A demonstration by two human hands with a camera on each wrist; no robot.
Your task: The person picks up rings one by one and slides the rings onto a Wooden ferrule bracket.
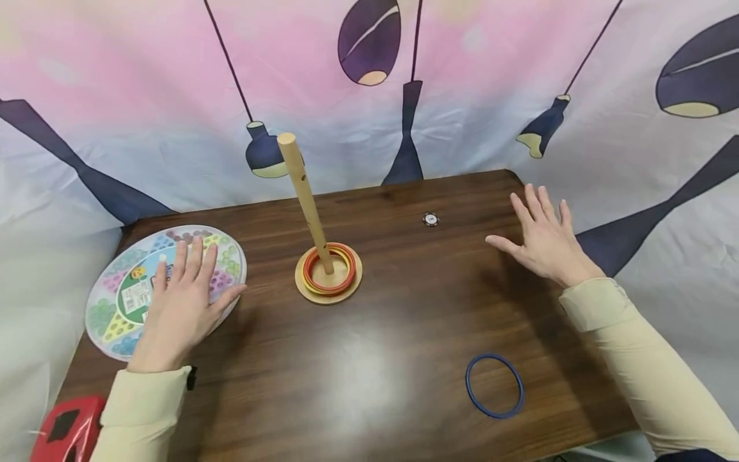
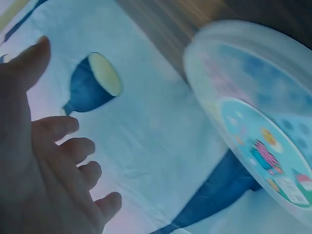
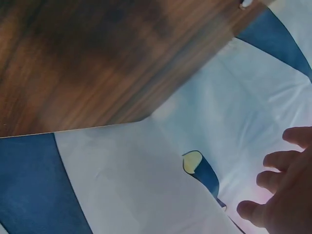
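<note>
My left hand (image 1: 183, 301) is spread with its fingers straight and holds nothing; in the head view it overlaps a round, clear-lidded game box (image 1: 110, 301) printed with coloured dots. In the left wrist view the same box lies right of the fingers (image 2: 80, 148), apart from them. Over the table's right edge, my right hand (image 1: 545, 247) is raised with fingers apart, also holding nothing. Between the hands stands a wooden peg (image 1: 308, 205) on a round base (image 1: 308, 296), with red and yellow rings (image 1: 353, 269) lying around its foot. A blue ring (image 1: 521, 391) lies flat near the front right.
A small black-and-white chip (image 1: 430, 219) lies toward the back of the brown wooden table (image 1: 404, 321). At the front left corner is a red object (image 1: 72, 427) with black parts. A printed cloth (image 1: 473, 115) hangs behind the table and along its sides.
</note>
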